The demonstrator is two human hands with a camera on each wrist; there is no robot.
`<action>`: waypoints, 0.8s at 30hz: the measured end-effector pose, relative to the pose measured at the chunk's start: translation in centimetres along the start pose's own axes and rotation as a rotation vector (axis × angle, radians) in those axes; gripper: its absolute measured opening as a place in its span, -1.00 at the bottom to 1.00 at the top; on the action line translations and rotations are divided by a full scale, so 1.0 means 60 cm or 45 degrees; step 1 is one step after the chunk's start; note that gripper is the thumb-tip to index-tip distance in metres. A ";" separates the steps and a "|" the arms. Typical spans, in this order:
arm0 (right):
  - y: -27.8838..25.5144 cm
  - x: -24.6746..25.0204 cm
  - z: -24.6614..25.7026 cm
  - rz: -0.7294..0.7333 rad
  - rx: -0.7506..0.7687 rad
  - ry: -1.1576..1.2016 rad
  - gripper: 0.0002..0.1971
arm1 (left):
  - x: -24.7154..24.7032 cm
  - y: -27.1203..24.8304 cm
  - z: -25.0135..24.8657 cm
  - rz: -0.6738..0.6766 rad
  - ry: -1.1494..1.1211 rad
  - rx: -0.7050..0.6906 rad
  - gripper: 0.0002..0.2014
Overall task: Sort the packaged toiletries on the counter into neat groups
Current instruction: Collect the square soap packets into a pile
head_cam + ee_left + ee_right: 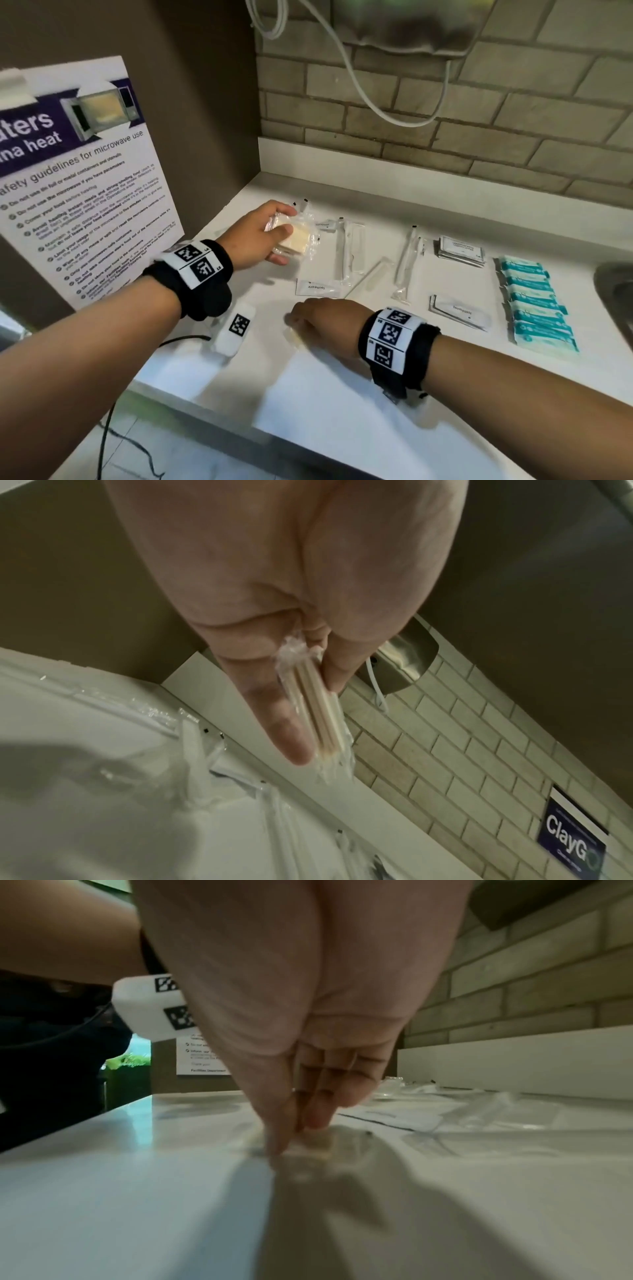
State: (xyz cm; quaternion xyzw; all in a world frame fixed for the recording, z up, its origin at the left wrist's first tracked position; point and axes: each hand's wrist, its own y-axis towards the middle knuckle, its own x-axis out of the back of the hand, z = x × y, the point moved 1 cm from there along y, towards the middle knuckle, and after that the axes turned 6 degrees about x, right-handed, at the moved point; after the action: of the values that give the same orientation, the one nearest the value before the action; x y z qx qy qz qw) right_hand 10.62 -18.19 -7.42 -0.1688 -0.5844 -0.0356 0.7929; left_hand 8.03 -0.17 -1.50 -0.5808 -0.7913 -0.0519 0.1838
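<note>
Two hands at work, each on a clear-wrapped cream packet.

Held clear of the counter (342,394) at the far left, the left hand (260,236) grips a stack of cream packets (294,240), thumb on one side, fingers on the other. The right hand (325,318), palm down and nearer the front edge, pinches a single flat packet (313,1144) lying on the surface; the stack lies up and left of it, so the left hand is nearer. Teal sachets (537,305) sit grouped far right.
</note>
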 end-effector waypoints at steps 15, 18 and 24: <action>-0.105 0.067 -0.050 -0.253 -0.225 0.440 -0.76 | -0.130 0.003 -0.010 0.241 0.072 0.090 -0.88; -0.143 0.088 -0.080 -0.535 -0.365 0.583 -0.58 | -0.187 -0.009 -0.019 0.376 -0.079 0.132 -0.93; -0.207 0.066 -0.123 -0.635 -0.641 0.563 -0.13 | -0.257 -0.028 -0.029 0.634 -0.200 0.124 -0.70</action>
State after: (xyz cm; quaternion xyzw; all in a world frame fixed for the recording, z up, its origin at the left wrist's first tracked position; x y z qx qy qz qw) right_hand 15.45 -31.60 -2.79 -0.1991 -0.3961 -0.4037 0.8003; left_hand 10.86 -15.12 -5.06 -0.7504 -0.6373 0.0782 0.1568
